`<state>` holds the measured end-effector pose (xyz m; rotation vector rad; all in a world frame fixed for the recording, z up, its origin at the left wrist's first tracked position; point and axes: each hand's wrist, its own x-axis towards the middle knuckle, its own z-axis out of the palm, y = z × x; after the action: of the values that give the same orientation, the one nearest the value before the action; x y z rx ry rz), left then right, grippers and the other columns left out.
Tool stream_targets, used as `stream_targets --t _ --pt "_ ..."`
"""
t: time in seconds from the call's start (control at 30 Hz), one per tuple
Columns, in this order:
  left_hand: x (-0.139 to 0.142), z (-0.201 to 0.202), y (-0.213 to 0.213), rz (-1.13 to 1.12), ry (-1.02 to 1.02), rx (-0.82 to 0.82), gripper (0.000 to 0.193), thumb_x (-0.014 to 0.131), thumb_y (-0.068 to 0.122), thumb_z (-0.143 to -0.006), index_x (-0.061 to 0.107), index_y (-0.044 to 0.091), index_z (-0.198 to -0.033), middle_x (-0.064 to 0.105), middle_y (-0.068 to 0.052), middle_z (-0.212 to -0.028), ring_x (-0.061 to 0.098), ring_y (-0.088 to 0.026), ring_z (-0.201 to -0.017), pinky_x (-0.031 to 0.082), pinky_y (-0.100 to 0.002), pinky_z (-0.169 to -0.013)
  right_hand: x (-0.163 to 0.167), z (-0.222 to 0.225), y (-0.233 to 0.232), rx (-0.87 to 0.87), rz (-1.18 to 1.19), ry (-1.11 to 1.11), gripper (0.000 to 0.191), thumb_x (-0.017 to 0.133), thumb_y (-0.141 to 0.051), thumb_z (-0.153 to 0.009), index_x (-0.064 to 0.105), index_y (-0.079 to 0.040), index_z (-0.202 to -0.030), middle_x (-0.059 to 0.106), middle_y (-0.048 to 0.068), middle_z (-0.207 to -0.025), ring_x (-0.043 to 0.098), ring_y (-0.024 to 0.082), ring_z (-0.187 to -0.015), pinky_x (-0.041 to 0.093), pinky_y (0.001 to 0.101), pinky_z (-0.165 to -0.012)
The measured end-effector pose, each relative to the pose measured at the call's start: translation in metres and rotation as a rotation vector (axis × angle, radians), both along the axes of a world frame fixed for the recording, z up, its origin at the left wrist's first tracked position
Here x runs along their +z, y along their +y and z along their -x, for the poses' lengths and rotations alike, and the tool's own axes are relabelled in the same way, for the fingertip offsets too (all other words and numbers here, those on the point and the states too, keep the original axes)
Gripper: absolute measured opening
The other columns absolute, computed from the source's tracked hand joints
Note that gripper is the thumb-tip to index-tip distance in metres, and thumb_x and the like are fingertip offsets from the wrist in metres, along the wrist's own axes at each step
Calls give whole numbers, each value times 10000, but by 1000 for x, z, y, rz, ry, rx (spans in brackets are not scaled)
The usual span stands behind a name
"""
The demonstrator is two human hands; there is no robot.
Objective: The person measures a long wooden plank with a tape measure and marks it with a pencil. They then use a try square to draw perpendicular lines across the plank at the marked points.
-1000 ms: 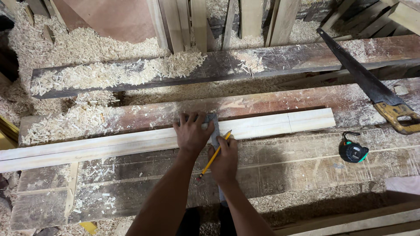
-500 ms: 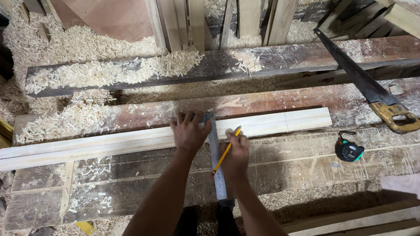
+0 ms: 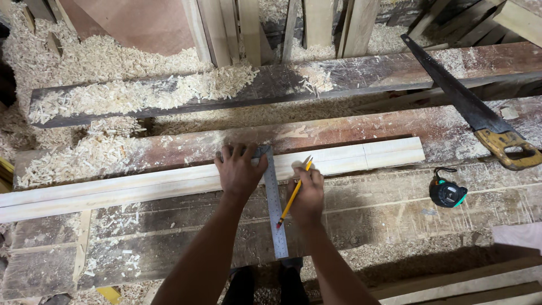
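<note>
Right hand [image 3: 305,195] around pencil [image 3: 293,194] (fingers curled)

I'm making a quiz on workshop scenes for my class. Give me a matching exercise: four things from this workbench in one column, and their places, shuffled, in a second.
Things:
1. pencil
2. metal square
3. hand saw
4. tape measure

Places:
A. lying alone on the bench, right of the pale board
B. pinned across the pale board by the left hand
C. in the right hand
D. slanting across the dark planks, far right

Pairs: 1-C, 2-B, 3-D, 4-A
</note>
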<state>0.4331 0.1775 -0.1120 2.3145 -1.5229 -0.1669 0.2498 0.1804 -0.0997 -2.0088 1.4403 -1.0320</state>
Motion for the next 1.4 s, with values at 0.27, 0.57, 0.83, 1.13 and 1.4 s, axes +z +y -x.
stream_targets --t 0.27,0.57,0.83,1.13,1.4 --pt "-5 21 -14 100 -37 -10 404 718 467 -868 711 204 -1175 690 -33 -1205 545 -395 -1227 384 -679 -1013 5 27 -20 7 103 -15 266 699 -97 -923 701 -28 -1179 690 163 -1161 678 324 -1067 575 407 -918" --pt "6 130 -85 31 38 13 331 690 437 -881 709 199 -1110 685 -22 -1167 521 -352 -1248 406 -653 -927 3 95 -40 30 94 -4 418 791 -133 -782 669 18 -1152 684 214 -1124 650 395 -1041 544 466 -897" --pt "7 239 -149 49 56 -44 357 679 453 -880 710 244 -1168 662 -29 -1248 497 -363 -1268 405 -675 -945 2 191 -95 -166 41 115 440 722 -104 -787 701 -2 -1215 656 220 -1017 643 389 -945 552 464 -830" --pt "8 330 -200 51 97 -196 383 684 424 -909 682 243 -1246 647 -46 -1296 493 -385 -1284 425 -654 -957 4 283 -143 -262 19 101 447 703 -99 -779 696 4 -1214 632 231 -1003 635 392 -936 541 475 -820" --pt "2 374 -227 115 78 -311 447 663 385 -923 618 232 -1341 643 -26 -1313 507 -359 -1264 382 -688 -1038 -9 330 -172 -334 60 102 420 722 -101 -788 690 35 -1184 632 260 -1042 648 411 -945 544 473 -830"
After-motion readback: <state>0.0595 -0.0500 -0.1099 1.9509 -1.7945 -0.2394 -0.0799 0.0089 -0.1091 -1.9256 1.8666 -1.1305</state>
